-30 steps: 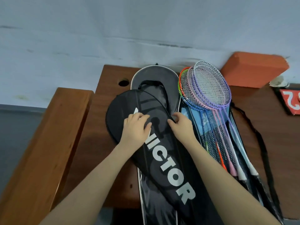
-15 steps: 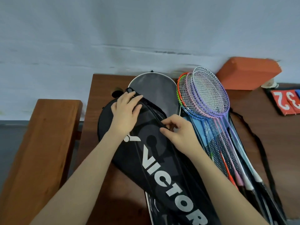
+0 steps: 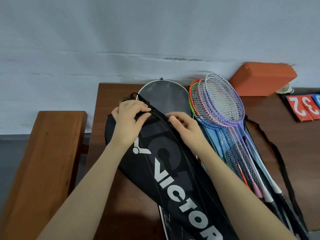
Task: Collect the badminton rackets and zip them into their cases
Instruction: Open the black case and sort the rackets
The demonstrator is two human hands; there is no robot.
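Both hands (image 3: 129, 121) higher; two cases (image 3: 173, 170).

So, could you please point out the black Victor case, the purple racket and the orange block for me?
black Victor case (image 3: 174, 177), head view, on the white lettering of its front panel.
purple racket (image 3: 223, 97), head view, on its strung head.
orange block (image 3: 263, 78), head view, on its front face.

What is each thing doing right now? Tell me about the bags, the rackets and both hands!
Left hand: grips the black case's top edge.
Right hand: pinches the same edge, fingers curled.
Black Victor case: lying flat across the table; open or zipped, cannot tell.
Grey case: flat, partly under the black case.
Rackets: stacked loose, not in a case.
Orange block: lying against the wall.
Score cards: lying flat, showing 2 and 3.
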